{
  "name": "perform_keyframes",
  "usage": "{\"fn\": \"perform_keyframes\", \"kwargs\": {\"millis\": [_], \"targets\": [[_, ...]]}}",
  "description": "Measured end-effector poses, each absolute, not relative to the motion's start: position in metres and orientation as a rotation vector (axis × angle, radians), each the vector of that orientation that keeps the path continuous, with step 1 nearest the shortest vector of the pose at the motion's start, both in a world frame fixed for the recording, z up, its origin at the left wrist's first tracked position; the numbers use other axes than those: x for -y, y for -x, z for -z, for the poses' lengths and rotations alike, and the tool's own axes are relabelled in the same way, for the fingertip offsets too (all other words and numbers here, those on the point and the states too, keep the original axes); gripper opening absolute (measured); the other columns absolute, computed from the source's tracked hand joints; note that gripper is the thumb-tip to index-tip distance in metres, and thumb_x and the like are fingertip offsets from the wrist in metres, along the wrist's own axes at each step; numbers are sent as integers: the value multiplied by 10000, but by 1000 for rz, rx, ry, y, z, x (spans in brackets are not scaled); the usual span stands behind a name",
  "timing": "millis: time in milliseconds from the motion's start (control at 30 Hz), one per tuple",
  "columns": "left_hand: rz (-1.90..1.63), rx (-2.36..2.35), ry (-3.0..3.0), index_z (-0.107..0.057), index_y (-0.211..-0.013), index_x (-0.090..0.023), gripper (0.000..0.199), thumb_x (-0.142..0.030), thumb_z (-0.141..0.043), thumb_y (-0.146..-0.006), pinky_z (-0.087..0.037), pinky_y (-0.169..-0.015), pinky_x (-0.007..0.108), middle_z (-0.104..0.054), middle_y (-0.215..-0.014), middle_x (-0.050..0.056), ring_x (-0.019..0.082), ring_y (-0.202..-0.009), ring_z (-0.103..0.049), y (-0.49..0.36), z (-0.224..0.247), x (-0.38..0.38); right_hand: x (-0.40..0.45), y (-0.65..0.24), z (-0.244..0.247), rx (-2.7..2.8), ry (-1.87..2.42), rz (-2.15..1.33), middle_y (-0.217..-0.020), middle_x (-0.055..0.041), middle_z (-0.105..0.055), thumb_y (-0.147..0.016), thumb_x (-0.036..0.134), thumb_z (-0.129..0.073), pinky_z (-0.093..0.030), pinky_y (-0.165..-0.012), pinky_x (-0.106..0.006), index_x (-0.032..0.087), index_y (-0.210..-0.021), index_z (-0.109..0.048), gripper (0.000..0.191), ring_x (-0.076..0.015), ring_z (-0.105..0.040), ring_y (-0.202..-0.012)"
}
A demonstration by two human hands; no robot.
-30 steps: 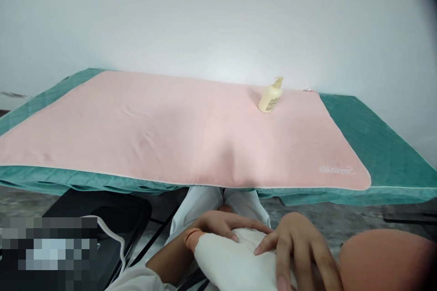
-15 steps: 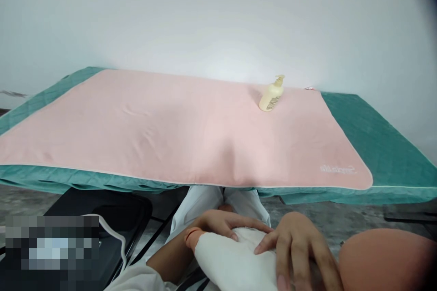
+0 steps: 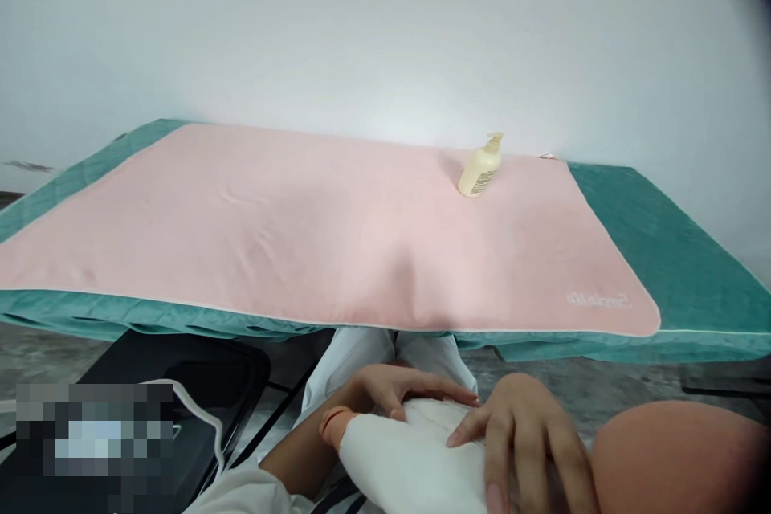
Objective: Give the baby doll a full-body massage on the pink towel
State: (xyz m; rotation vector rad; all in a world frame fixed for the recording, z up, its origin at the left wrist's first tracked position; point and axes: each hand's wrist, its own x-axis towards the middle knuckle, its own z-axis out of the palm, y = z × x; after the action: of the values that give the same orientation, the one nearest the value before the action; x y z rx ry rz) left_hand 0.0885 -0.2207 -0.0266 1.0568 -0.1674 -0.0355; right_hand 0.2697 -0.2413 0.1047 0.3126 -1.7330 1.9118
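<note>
Low in the view, close against my body, is a baby doll (image 3: pixel 415 454) with white cloth on it and smooth orange-pink skin. A small end of a limb pokes out of the cloth on the left, and a large rounded part shows at the lower right. My left hand (image 3: pixel 401 389) curls round the doll's far side, its thumb on the white cloth. From the right, my right hand (image 3: pixel 527 434) lies over the doll with bent fingers pressing on the cloth. The doll's underside is hidden.
A pink mat (image 3: pixel 337 225) covers most of a bed with a green cover (image 3: pixel 656 249), set against a white wall (image 3: pixel 361 32). On the mat stands a cream pump bottle (image 3: pixel 480 169). A black chair (image 3: pixel 198 361) with a white cable (image 3: pixel 201 414) is at the lower left.
Hardly anything differs. The doll and both hands have shifted very slightly left and up, and the hands keep their hold. The bottle stays on the mat.
</note>
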Motion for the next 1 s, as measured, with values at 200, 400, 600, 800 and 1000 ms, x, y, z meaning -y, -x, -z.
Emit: {"fn": "perform_keyframes", "kwargs": {"millis": [200, 400, 600, 800, 1000], "targets": [[56, 163, -1092, -387, -1541, -134, 1300, -531, -928, -428, -176, -1223, 353, -329, -1632, 119, 356, -1529, -229, -87, 27, 215, 241, -276, -95, 1914, -218, -2248, -653, 100, -756, -494, 539, -850, -444, -1154, -354, 491, -564, -740, 139, -240, -785, -747], [79, 215, -1197, -419, -1528, -141, 1268, -419, -950, -411, -158, -1226, 313, -292, -1653, 109, 329, -1546, -206, -87, 33, 210, 240, -277, -92, 1871, -346, -2124, -677, 113, -762, -581, 471, -812, -435, -1162, -340, 478, -565, -737, 77, -221, -783, -746], [88, 155, -1262, -432, -1523, -179, 1279, -379, -956, -374, -186, -1222, 333, -307, -1647, 108, 323, -1538, -241, -86, 38, 214, 238, -266, -102, 1658, -203, -2025, -547, 98, -713, -470, 494, -854, -634, -897, -356, 498, -661, -769, 209, -243, -774, -659], [-118, 400, -1329, -347, -1563, -281, 1150, -215, -892, -553, -182, -1231, 357, -267, -1667, 43, 332, -1544, -194, -90, 44, 216, 246, -273, -91, 1422, -30, -2027, -399, 75, -610, -342, 320, -855, -684, -726, -452, 465, -464, -688, 253, -310, -725, -531], [123, 134, -1191, -668, -1310, -374, 1057, -196, -952, -308, -242, -1204, 327, -443, -1578, -27, 346, -1517, -290, -104, 67, 215, 242, -272, -89, 1566, -282, -1982, -556, 62, -717, -448, 398, -830, -673, -818, -438, 462, -501, -713, 143, -286, -747, -594]]}}
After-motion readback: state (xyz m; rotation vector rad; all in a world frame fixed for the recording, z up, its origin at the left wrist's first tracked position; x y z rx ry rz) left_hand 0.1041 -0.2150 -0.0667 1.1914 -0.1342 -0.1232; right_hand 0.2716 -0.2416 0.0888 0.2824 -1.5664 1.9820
